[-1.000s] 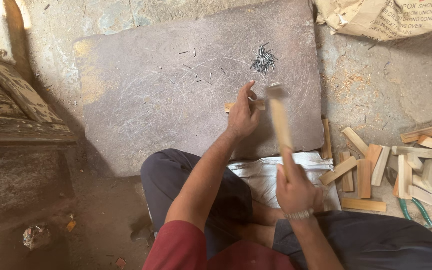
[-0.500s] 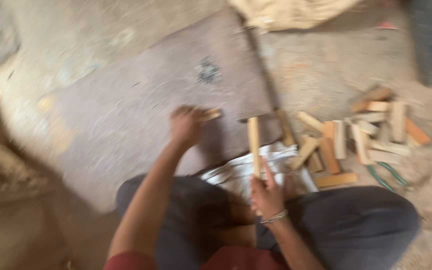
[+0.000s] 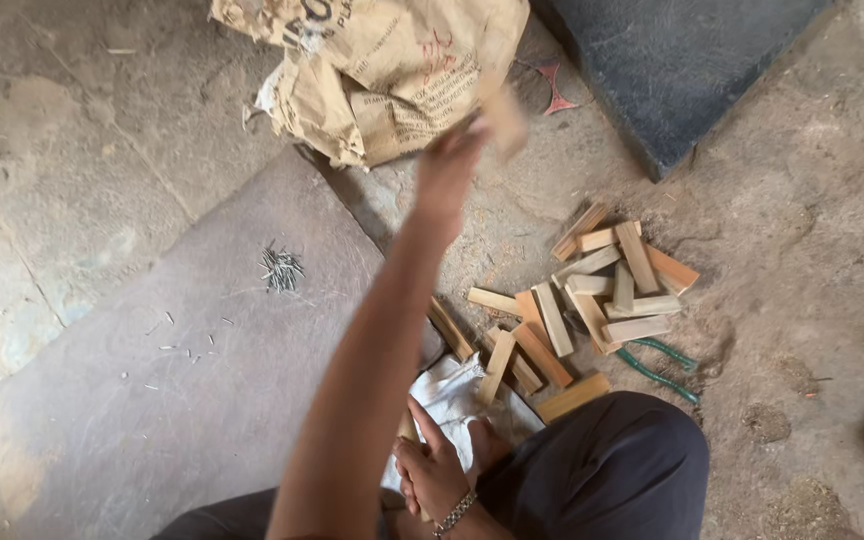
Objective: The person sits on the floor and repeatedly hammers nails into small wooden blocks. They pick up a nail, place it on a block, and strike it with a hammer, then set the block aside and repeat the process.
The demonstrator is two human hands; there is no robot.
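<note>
1. The left hand is lifted high, up past the pile of wood blocks. Its fingers are closed on a small wood block. The block is blurry, so the grip is hard to see well.
2. That block is in the air, above the pile and in front of the brown paper sack.
3. The right hand rests low, near the person's lap, on the near side of the pile. Its fingers curl around a wooden handle. I cannot tell what is on the end of the handle.
4. A white cloth lies just beside the pile, under the right hand.
5. A small heap of nails sits well to the left of the pile, on a flat grey stone slab.
6. Green-handled pliers lie touching the pile's near edge.
7. It looks like a block is being carried in the air. A next move would need a firm hold on it and a clear flat spot to put it on.
</note>
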